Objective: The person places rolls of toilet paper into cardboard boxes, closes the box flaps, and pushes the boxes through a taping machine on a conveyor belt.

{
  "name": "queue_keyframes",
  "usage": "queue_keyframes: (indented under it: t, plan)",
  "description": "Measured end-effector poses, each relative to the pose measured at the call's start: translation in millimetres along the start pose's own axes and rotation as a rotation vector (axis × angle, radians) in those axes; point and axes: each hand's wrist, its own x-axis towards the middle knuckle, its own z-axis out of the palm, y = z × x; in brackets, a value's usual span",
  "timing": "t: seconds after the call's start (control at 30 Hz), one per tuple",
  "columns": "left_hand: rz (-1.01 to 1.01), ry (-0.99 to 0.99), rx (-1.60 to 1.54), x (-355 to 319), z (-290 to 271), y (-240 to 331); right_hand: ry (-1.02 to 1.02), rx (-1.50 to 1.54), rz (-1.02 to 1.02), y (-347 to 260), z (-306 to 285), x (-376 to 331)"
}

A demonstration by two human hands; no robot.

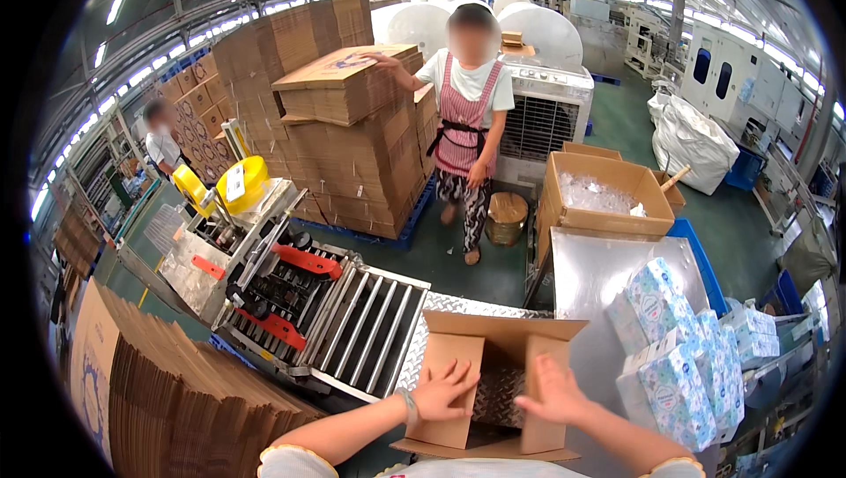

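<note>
The left hand lies flat, fingers spread, on the left inner flap of an open cardboard box; nothing is clasped, the palm only presses. The right hand rests the same way, open and flat, on the right inner flap. The box sits right in front of the person on a metal worktop with a ribbed tread surface, which shows through between the two flaps. Its far flap stands up and its near flap hangs toward the person.

Just right of the box, wrapped packs of tissue with a blue-and-white pattern are stacked on the worktop. To the left, a roller conveyor leads into a carton-sealing machine with red parts and yellow tape rolls. Flat cartons stand stacked at lower left.

Farther off, a person in a striped apron rests a hand on a tall pallet of flattened cardboard. A large open carton holding clear plastic stands beyond the worktop.
</note>
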Motion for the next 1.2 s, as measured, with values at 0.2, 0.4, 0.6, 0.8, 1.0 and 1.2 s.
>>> queue_keyframes:
  t: [0.2,0.4,0.6,0.8,1.0,1.2]
  plan:
    - [0.096,-0.025,0.413,20.6,41.5,2.0,-1.042,-0.309,-0.084,29.4,16.5,74.5]
    - [0.100,-0.558,-0.101,-11.5,0.0,19.8,0.270,-0.281,-0.239,13.9,-61.8,132.7]
    - [0.225,-0.282,-0.274,-52.2,-25.5,41.1,-0.036,-0.408,-0.562,45.8,4.7,50.5]
    - [0.001,0.522,0.240,21.5,12.3,-43.1,-0.463,0.279,-0.059,9.1,-53.4,120.8]
    - [-0.133,0.743,-0.034,-49.7,31.8,-212.8,0.542,0.780,0.377,59.6,123.6,121.9]
    - [-0.682,0.368,-1.959,-161.8,73.1,-350.4,-0.204,1.259,0.678,7.8,232.6,79.4]
